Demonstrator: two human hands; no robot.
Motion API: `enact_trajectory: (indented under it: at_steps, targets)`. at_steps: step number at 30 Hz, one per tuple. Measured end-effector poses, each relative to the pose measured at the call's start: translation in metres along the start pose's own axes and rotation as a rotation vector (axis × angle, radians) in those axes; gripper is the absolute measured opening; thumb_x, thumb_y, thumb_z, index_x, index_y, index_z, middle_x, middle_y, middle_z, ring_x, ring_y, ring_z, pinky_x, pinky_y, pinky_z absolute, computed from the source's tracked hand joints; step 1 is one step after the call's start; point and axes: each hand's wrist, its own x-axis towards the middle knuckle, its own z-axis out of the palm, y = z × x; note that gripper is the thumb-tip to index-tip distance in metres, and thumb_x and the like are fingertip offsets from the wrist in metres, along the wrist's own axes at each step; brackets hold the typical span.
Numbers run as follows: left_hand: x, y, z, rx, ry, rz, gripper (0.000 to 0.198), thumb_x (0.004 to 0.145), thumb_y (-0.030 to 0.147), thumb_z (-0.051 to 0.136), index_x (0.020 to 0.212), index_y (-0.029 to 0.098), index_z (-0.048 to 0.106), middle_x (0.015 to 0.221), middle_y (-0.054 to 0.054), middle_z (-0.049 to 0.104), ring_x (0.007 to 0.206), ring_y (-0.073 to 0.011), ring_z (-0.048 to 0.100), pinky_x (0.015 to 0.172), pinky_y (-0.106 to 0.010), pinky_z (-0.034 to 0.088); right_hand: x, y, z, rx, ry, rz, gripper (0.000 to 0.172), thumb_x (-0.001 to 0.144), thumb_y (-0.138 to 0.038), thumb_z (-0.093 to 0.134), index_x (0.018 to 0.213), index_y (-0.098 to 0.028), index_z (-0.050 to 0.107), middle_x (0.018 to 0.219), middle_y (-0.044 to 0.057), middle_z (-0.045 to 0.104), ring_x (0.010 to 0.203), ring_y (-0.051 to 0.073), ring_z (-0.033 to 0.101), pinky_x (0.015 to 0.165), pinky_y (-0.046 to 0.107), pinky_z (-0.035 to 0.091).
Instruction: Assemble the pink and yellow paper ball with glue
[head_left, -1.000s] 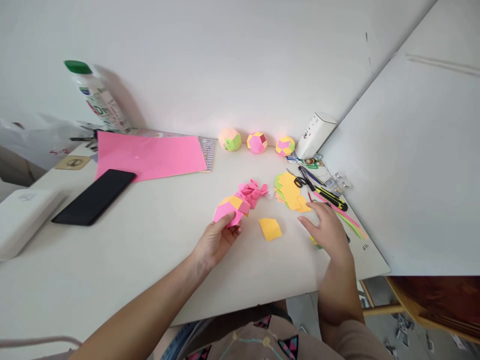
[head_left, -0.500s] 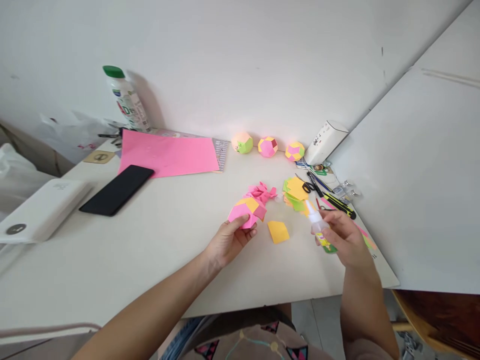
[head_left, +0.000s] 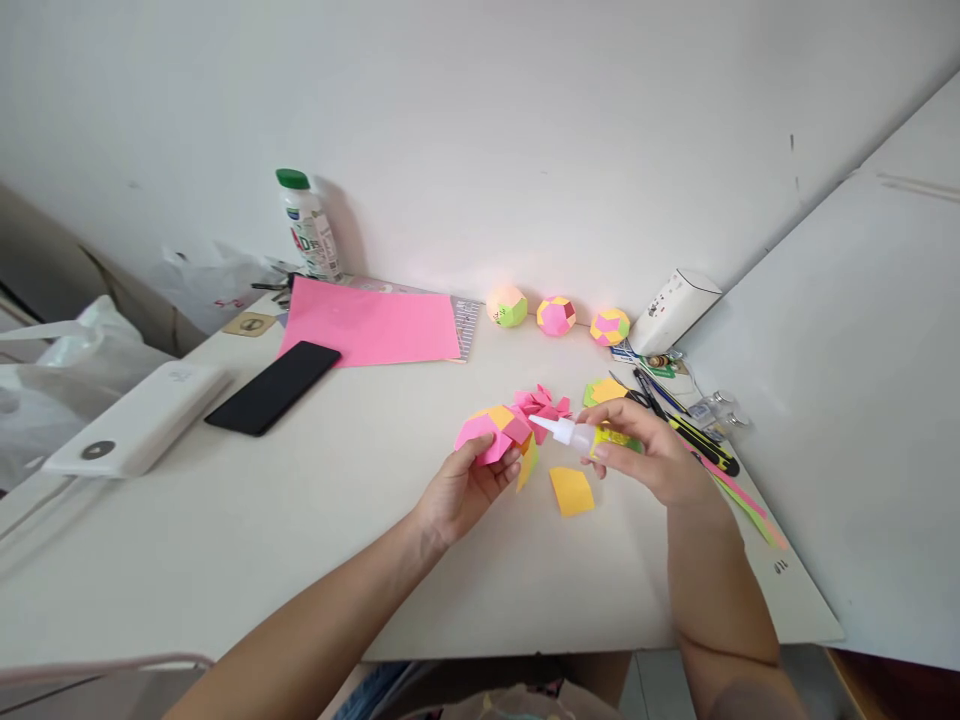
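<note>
Between thumb and fingers, my left hand (head_left: 465, 485) grips a partly built paper ball (head_left: 487, 433) of pink and yellow faces, with a green-yellow flap showing at its right side. My right hand (head_left: 649, 450) is closed around a small glue bottle (head_left: 592, 438), tilted so its white nozzle points left at the ball's right edge. Whether the tip touches the paper I cannot tell. Just behind the ball lies a heap of folded pink paper pieces (head_left: 541, 405). A single yellow paper piece (head_left: 571, 491) rests on the table below the bottle.
Three finished paper balls (head_left: 556, 316) stand along the wall. Yellow and green paper pieces (head_left: 604, 391), scissors (head_left: 637, 397) and a yellow-black cutter (head_left: 705, 445) lie at the right. Leftward are pink sheets (head_left: 375, 325), a black phone (head_left: 274, 388), a white power bank (head_left: 139, 420) and a green-capped bottle (head_left: 309, 230).
My right hand has brought the glue bottle left, up to the paper ball, and tipped it from upright to nearly level. The left hand still holds the ball. The camera view has shifted.
</note>
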Motion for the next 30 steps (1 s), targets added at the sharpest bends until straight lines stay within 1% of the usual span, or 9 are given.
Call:
enact_trajectory:
  at_steps: [2, 5, 8, 10, 12, 15, 18, 24, 30]
  targets:
    - [0.0, 0.001, 0.0, -0.002, 0.005, 0.001, 0.009, 0.078, 0.02, 0.065, 0.083, 0.013, 0.066, 0.077, -0.006, 0.066, 0.073, -0.0138, 0.062, 0.074, -0.027, 0.054, -0.002, 0.0, -0.009, -0.023, -0.017, -0.055, 0.022, 0.08, -0.03, 0.063, 0.099, -0.023, 0.056, 0.115, 0.008, 0.059, 0.084, 0.018, 0.065, 0.065, 0.032, 0.056]
    - [-0.001, 0.0, -0.001, 0.015, -0.015, 0.008, 0.01, 0.078, 0.021, 0.065, 0.084, 0.013, 0.067, 0.075, -0.006, 0.065, 0.072, -0.0135, 0.061, 0.074, -0.027, 0.053, -0.003, -0.003, -0.011, -0.114, -0.055, -0.147, 0.03, 0.077, -0.028, 0.067, 0.105, -0.025, 0.056, 0.121, 0.007, 0.057, 0.107, 0.022, 0.059, 0.082, 0.035, 0.053]
    - [-0.002, -0.005, -0.002, 0.035, -0.074, -0.007, 0.013, 0.079, 0.021, 0.065, 0.088, 0.013, 0.068, 0.08, -0.006, 0.065, 0.077, -0.0145, 0.061, 0.08, -0.03, 0.052, -0.003, -0.004, -0.003, -0.202, -0.005, -0.164, 0.03, 0.078, -0.029, 0.066, 0.106, -0.025, 0.056, 0.114, 0.006, 0.06, 0.107, 0.02, 0.059, 0.092, 0.037, 0.048]
    - [-0.002, -0.009, -0.003, 0.038, -0.1, -0.034, 0.015, 0.078, 0.021, 0.066, 0.091, 0.013, 0.068, 0.088, -0.007, 0.066, 0.084, -0.0165, 0.062, 0.087, -0.033, 0.05, -0.003, -0.004, 0.003, -0.248, 0.061, -0.169, 0.026, 0.078, -0.028, 0.065, 0.103, -0.025, 0.055, 0.107, 0.005, 0.062, 0.102, 0.02, 0.061, 0.09, 0.036, 0.049]
    - [-0.002, -0.012, -0.004, 0.034, -0.104, -0.065, 0.015, 0.078, 0.022, 0.066, 0.09, 0.013, 0.068, 0.095, -0.008, 0.067, 0.09, -0.0183, 0.062, 0.092, -0.036, 0.048, -0.005, -0.004, 0.008, -0.293, 0.082, -0.205, 0.022, 0.078, -0.026, 0.065, 0.098, -0.024, 0.055, 0.102, 0.005, 0.063, 0.099, 0.02, 0.061, 0.086, 0.035, 0.05]
    - [-0.002, -0.015, -0.004, 0.036, -0.091, -0.086, 0.01, 0.078, 0.021, 0.067, 0.082, 0.012, 0.068, 0.086, -0.007, 0.067, 0.084, -0.0168, 0.062, 0.089, -0.034, 0.05, -0.009, -0.007, 0.012, -0.381, 0.113, -0.244, 0.021, 0.077, -0.026, 0.067, 0.095, -0.024, 0.058, 0.095, 0.004, 0.065, 0.09, 0.02, 0.063, 0.076, 0.032, 0.052]
    - [-0.002, -0.014, -0.002, 0.047, -0.058, -0.078, 0.01, 0.077, 0.022, 0.068, 0.079, 0.012, 0.067, 0.076, -0.006, 0.065, 0.074, -0.0146, 0.061, 0.081, -0.03, 0.052, -0.012, -0.009, 0.017, -0.442, 0.184, -0.263, 0.026, 0.075, -0.03, 0.07, 0.098, -0.025, 0.058, 0.092, 0.002, 0.066, 0.079, 0.018, 0.063, 0.067, 0.029, 0.053]
    - [-0.002, -0.012, -0.001, 0.036, -0.026, -0.068, 0.008, 0.075, 0.02, 0.069, 0.074, 0.012, 0.066, 0.069, -0.004, 0.062, 0.068, -0.0127, 0.059, 0.074, -0.028, 0.053, -0.009, -0.006, 0.028, -0.453, 0.232, -0.402, 0.031, 0.076, -0.03, 0.071, 0.102, -0.024, 0.055, 0.093, 0.003, 0.068, 0.083, 0.018, 0.065, 0.074, 0.029, 0.052]
    - [-0.003, -0.012, -0.001, 0.033, -0.013, -0.064, 0.011, 0.073, 0.018, 0.071, 0.082, 0.013, 0.067, 0.075, -0.005, 0.064, 0.07, -0.0127, 0.06, 0.072, -0.027, 0.054, -0.005, -0.003, 0.034, -0.545, 0.239, -0.425, 0.031, 0.077, -0.031, 0.069, 0.104, -0.025, 0.056, 0.093, 0.003, 0.069, 0.084, 0.018, 0.067, 0.077, 0.029, 0.053]
